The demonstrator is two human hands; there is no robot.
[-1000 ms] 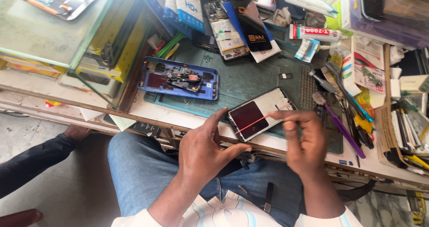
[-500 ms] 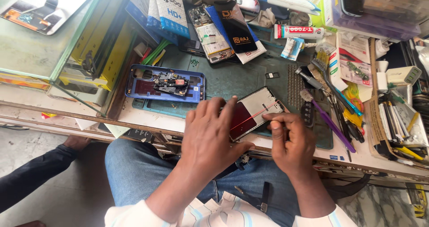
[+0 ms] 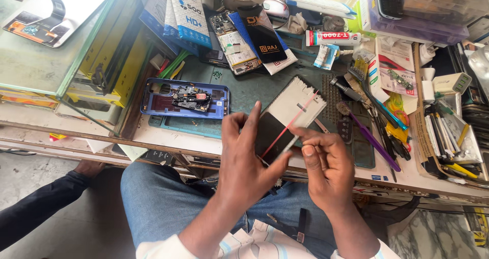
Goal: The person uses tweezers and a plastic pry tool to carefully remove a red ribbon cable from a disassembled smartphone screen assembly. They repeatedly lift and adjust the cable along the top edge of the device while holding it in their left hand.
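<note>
Both grips clamp the phone screen panel, left hand and right hand, now lifted more upright than before.

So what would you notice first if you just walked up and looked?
The two hands in the middle: the left hand and right hand hold a phone screen panel with a red strip across it. Left of them lies an opened blue phone, its insides showing. Tools crowd the bench on the right.

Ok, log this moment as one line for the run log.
left hand: holds phone screen panel | right hand: pinches panel's near edge | red strip: across panel | blue phone frame: on bench, untouched
</note>
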